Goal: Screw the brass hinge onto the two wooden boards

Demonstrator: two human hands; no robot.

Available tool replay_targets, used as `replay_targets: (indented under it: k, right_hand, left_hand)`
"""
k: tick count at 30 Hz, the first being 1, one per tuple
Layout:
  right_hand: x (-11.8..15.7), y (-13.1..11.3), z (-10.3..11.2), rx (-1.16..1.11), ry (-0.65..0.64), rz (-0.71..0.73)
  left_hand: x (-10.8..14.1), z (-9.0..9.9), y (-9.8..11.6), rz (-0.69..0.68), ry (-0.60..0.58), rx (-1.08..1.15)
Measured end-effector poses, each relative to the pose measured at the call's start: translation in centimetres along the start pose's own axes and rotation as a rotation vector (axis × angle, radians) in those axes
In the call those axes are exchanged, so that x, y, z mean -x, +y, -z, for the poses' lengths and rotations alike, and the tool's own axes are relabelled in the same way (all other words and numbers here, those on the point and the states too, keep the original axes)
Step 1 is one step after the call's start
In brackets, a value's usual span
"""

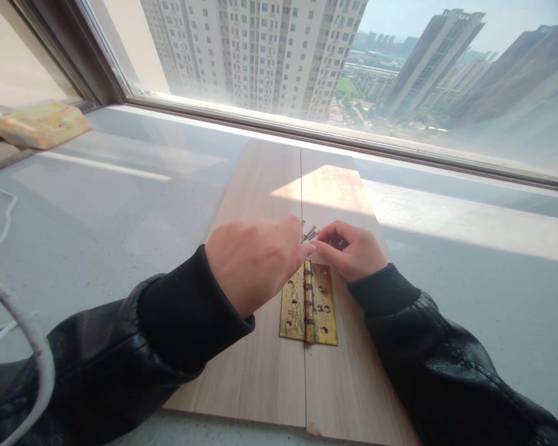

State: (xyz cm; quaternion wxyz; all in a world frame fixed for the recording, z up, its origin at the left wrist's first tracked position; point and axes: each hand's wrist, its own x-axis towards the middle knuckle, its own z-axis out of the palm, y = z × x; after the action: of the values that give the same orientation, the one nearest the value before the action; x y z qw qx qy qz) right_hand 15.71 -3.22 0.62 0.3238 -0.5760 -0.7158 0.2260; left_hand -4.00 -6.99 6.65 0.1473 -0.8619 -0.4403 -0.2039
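Observation:
My left hand [255, 260] is closed, its back toward me, with most fingers hidden behind it. Its thumb meets the fingertips of my right hand [353, 251], which are drawn together in a pinch; what lies between them I cannot make out. Several small screws [310, 233] show in the gap between the two hands, right by the fingertips. Just nearer to me, a brass-coloured butt hinge [308, 303] lies unfolded, worn and spotted, with screw holes in both leaves. Its knuckle runs along the seam between a left wooden board [255, 359] and a right wooden board [348, 384].
The boards rest side by side on a pale sill [469, 285] under a window frame [307, 127]. A soft yellowish packet [41, 124] sits at the far left. A white cable [39, 347] loops over the near left, by my left sleeve.

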Motion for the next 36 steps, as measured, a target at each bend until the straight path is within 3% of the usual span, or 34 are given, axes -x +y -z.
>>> replay_targets:
  k: [7,10,16,19,31,36]
  right_hand:
    - [0.0,-0.1,0.1,-0.008,0.002,-0.001]
    - [0.0,0.0,0.1,-0.008,0.000,0.005]
    - [0.0,0.3,0.2,0.006,-0.021,0.003]
    - [0.0,0.2,0.2,0.011,-0.028,-0.003]
    - [0.0,0.3,0.1,0.014,-0.010,0.004]
    - [0.0,0.3,0.2,0.003,-0.018,0.009]
  left_hand:
    - [0.0,-1.5,-0.4,-0.306,0.074,0.293]
    - [-0.1,-1.6,-0.5,-0.240,0.028,0.336]
    - [-0.3,-0.4,-1.0,0.077,-0.012,0.040]
    - [-0.3,-0.1,-0.8,0.139,-0.024,-0.020]
    - [-0.5,0.7,-0.4,-0.084,-0.155,0.058]
    - [-0.6,0.5,-0.7,-0.169,-0.147,0.232]
